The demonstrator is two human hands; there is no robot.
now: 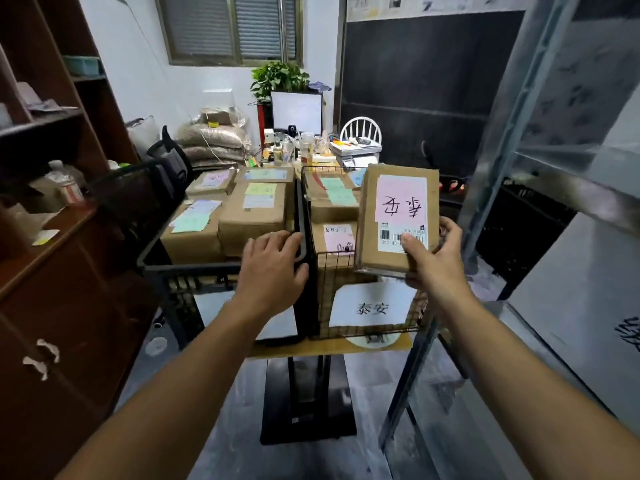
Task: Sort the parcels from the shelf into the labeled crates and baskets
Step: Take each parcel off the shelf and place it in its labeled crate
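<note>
Above wire basket: parcel gripped in right hand.

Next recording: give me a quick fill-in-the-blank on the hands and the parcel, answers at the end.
The right hand holds a cardboard parcel with a handwritten ____ label. The left hand touches the rim of the ____ crate. The wire basket under the parcel bears a ____ sign on its front.
Answers: pink; black; white.

Right hand holds parcel above wire basket.
</note>
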